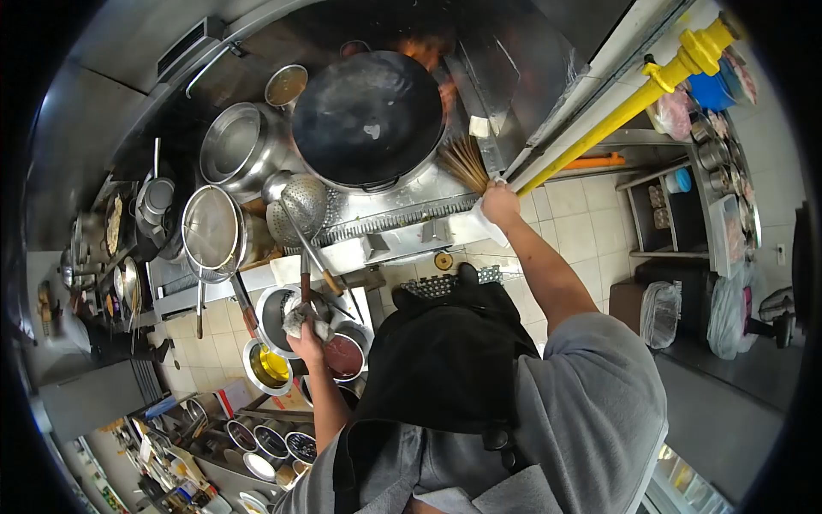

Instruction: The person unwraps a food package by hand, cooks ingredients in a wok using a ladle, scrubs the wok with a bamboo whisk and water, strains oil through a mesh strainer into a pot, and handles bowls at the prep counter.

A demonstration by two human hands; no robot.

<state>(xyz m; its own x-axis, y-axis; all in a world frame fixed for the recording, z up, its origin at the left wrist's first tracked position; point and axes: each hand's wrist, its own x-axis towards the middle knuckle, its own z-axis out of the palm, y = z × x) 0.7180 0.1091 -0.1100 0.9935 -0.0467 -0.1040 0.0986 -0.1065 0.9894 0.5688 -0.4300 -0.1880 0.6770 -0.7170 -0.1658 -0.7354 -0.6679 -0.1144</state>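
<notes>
My right hand (499, 206) is closed around the end of a bamboo wok brush (463, 164). Its bristles rest on the steel stove top, just right of a large black wok (364, 120). A little water shows in the wok's bottom, and orange flame glows behind its rim. My left hand (306, 344) is closed on a crumpled grey-white cloth (301, 315). That cloth lies against the lower end of a wooden handle; whether the hand grips the handle too, I cannot tell. Near it are a perforated skimmer (300, 208) and a bowl of yellow oil (268, 367).
Left of the wok stand metal bowls (233, 144) and a mesh strainer (211, 227). A pot of reddish liquid (343, 356) sits close to my body. A yellow pipe (616, 116) runs along the right, beside shelves (666, 206). Several sauce containers (271, 441) line the lower left.
</notes>
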